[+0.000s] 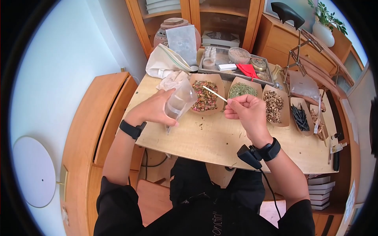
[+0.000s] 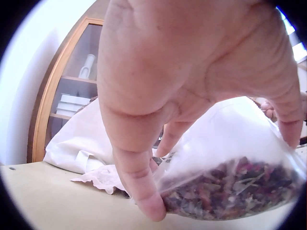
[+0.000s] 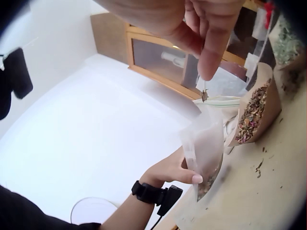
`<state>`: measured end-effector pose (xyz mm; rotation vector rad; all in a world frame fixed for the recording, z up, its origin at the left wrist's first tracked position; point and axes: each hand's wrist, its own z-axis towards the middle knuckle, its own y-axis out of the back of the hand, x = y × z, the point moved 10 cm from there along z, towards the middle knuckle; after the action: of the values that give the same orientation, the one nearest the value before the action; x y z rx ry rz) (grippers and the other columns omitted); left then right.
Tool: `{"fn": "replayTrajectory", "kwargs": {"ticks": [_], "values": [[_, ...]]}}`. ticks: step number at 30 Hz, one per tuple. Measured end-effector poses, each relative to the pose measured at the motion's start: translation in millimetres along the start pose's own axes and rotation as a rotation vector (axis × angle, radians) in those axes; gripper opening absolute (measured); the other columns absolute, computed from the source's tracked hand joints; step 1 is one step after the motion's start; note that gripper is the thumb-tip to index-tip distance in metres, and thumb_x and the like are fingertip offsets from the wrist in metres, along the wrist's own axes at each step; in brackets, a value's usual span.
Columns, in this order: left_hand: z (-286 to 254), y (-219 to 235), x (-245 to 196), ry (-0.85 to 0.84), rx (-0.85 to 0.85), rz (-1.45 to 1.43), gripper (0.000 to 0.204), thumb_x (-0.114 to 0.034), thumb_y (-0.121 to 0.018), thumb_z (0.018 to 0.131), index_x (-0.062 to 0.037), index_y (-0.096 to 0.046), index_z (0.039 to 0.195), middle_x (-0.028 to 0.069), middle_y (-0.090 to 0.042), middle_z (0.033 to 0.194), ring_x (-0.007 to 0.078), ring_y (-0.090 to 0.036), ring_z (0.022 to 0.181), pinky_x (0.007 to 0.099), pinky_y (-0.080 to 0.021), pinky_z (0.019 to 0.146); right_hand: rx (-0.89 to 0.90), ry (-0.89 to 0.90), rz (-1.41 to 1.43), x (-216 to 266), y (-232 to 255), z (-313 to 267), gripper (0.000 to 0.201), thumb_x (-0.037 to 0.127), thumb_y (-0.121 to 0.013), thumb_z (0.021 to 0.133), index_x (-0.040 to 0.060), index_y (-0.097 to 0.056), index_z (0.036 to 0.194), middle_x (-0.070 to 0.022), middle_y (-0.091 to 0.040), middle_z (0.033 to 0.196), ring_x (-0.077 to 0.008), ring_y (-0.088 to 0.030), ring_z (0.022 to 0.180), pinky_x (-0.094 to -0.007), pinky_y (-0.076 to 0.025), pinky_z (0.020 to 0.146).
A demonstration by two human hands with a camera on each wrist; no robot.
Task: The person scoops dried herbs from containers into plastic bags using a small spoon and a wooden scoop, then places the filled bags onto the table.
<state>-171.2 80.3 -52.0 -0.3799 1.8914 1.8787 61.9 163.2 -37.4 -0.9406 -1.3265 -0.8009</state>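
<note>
My left hand spans a clear plastic bag, gripping its sides between thumb and fingers. In the left wrist view, a dark red and green dried flower mix fills the bag's lower part. My right hand pinches a thin pale stick, which points left over a brown paper tray of dried petals. From the right wrist, a small brown bit shows just below the fingertips, above the bag's upper end.
More paper trays hold green herb, brown dried pieces and dark strips. Behind them is a grey tray with a bowl and red cloth. A zip bag and crumpled paper lie at left.
</note>
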Motion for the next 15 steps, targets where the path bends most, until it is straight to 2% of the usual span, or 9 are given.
{"fn": "replayTrajectory", "kwargs": {"ticks": [2,3,5,6,9,10,11,13,15], "values": [[2,2,-6,-0.003,0.004,-0.004,0.108,-0.04,-0.079,0.055,0.0075,-0.031,0.14,0.0267,-0.05,0.116,0.0369,-0.049,0.111,0.0356,-0.04,0.097,0.063,0.141,-0.073,18,-14,-6,0.011,0.004,-0.065,0.086,-0.0055,-0.061,0.083,-0.0136,-0.068,0.074,-0.0171,-0.067,0.063,-0.027,-0.056,0.057],[2,3,-8,0.014,0.009,0.004,0.108,-0.04,-0.079,0.055,0.0073,-0.032,0.14,0.0262,-0.05,0.115,0.0365,-0.049,0.11,0.0357,-0.04,0.096,0.06,0.142,-0.072,15,-16,-7,0.011,0.004,-0.065,0.086,-0.0055,-0.061,0.083,-0.0136,-0.068,0.074,-0.0171,-0.067,0.063,-0.027,-0.056,0.057],[4,2,-8,0.028,0.017,0.014,0.107,-0.04,-0.079,0.055,0.0071,-0.033,0.139,0.0257,-0.051,0.113,0.0361,-0.05,0.108,0.0357,-0.041,0.095,0.08,0.48,-0.457,35,-32,-19,0.008,0.003,-0.067,0.084,-0.0037,-0.063,0.083,-0.0135,-0.068,0.071,-0.0169,-0.068,0.062,-0.0279,-0.054,0.055],[6,2,-10,0.002,0.015,0.008,0.106,-0.04,-0.079,0.056,0.0072,-0.033,0.139,0.0257,-0.052,0.113,0.036,-0.05,0.108,0.0357,-0.041,0.095,0.019,0.611,-0.555,51,-33,-29,0.007,0.003,-0.068,0.081,-0.0022,-0.064,0.081,-0.0129,-0.067,0.067,-0.017,-0.068,0.061,-0.0291,-0.052,0.055],[1,5,-11,-0.007,-0.006,0.003,0.105,-0.04,-0.079,0.056,0.0076,-0.034,0.138,0.0258,-0.052,0.112,0.0359,-0.05,0.108,0.0358,-0.041,0.095,-0.104,0.585,-0.511,47,-11,-21,0.008,0.004,-0.068,0.082,-0.002,-0.064,0.078,-0.012,-0.067,0.066,-0.0169,-0.067,0.059,-0.0285,-0.052,0.055],[-1,6,-11,0.0,-0.016,0.01,0.104,-0.04,-0.079,0.056,0.0078,-0.034,0.137,0.0258,-0.052,0.112,0.0359,-0.05,0.109,0.0359,-0.04,0.096,-0.107,0.465,-0.499,37,-1,-11,0.007,0.003,-0.066,0.08,-0.0021,-0.064,0.075,-0.0118,-0.067,0.064,-0.0172,-0.067,0.057,-0.0279,-0.051,0.053],[-3,7,-10,0.001,-0.014,0.009,0.104,-0.04,-0.079,0.056,0.0078,-0.034,0.137,0.0258,-0.052,0.112,0.0359,-0.05,0.109,0.0359,-0.04,0.096,-0.106,0.463,-0.5,37,4,-8,0.007,0.003,-0.066,0.08,-0.0021,-0.064,0.075,-0.0118,-0.067,0.064,-0.0172,-0.067,0.057,-0.0279,-0.051,0.053],[-2,7,-11,-0.021,0.002,-0.018,0.106,-0.039,-0.08,0.056,0.0085,-0.033,0.138,0.0261,-0.052,0.114,0.036,-0.049,0.11,0.0359,-0.04,0.097,-0.048,0.23,-0.615,14,11,5,0.007,0.001,-0.065,0.079,-0.0035,-0.064,0.074,-0.0126,-0.066,0.063,-0.0175,-0.066,0.055,-0.0278,-0.051,0.052],[-2,4,1,0.001,0.001,-0.012,0.107,-0.039,-0.08,0.056,0.0078,-0.032,0.139,0.0264,-0.051,0.115,0.0361,-0.049,0.111,0.0359,-0.04,0.097,-0.026,0.19,-0.601,5,10,7,0.007,0.001,-0.064,0.078,-0.0042,-0.063,0.074,-0.0126,-0.065,0.061,-0.0171,-0.066,0.054,-0.0274,-0.051,0.051]]}}
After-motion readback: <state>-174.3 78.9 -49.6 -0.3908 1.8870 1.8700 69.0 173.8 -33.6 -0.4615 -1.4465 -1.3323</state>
